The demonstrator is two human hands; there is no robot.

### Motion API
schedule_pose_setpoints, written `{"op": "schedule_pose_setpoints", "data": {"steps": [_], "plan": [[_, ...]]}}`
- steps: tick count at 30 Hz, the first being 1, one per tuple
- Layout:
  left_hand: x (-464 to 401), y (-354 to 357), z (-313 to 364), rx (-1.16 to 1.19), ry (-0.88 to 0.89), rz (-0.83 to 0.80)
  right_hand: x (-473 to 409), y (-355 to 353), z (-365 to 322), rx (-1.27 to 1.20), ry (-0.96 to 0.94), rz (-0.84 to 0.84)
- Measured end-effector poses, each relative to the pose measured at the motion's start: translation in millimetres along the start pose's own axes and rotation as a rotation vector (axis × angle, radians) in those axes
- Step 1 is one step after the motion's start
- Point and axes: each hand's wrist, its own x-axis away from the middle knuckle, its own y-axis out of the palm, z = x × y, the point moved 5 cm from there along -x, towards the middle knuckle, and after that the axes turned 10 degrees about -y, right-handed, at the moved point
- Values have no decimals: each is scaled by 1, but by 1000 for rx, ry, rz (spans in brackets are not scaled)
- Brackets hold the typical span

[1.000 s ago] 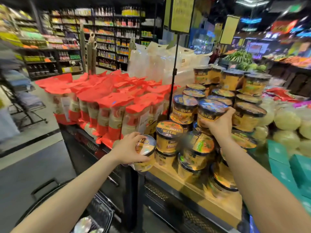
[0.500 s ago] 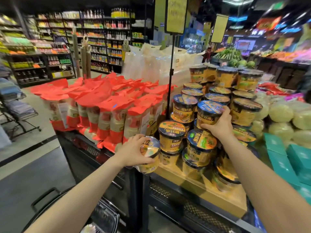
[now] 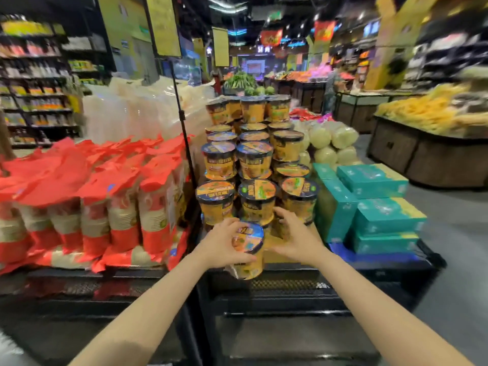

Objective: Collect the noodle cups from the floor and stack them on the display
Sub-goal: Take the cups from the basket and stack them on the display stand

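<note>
You stand in a supermarket aisle before the display (image 3: 285,256) of stacked noodle cups (image 3: 254,167). Your left hand (image 3: 223,243) curls around one noodle cup (image 3: 248,249) at the stack's front edge, likely to seat it; your right hand (image 3: 297,237), fingers spread, steadies neighbouring cups.

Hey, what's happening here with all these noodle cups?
A person is restocking a shop display. The left hand grips a noodle cup at the front of the display, not yet set down. The right hand is open beside it, reaching toward the stacked cups. Red bags sit to the left, teal boxes to the right.
</note>
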Motion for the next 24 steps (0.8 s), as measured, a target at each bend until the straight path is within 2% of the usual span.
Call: {"op": "schedule_pose_setpoints", "data": {"steps": [4,8,13,18,21,24], "plan": [[-5,14,39,56,110,-43,44,10,-4,-99,105,-81],[-8,25,78,122,177,-89,67,2,-5,-239,199,92],[-24,25,112,62,275,-121,75,-33,-7,-173,264,156],[-65,-15,125,-24,364,122,62,-89,3,-98,254,239],[-102,-34,115,-137,324,273,44,-122,12,-96,224,279],[-136,-32,96,-331,199,218,20,-150,22,-83,202,315]]}}
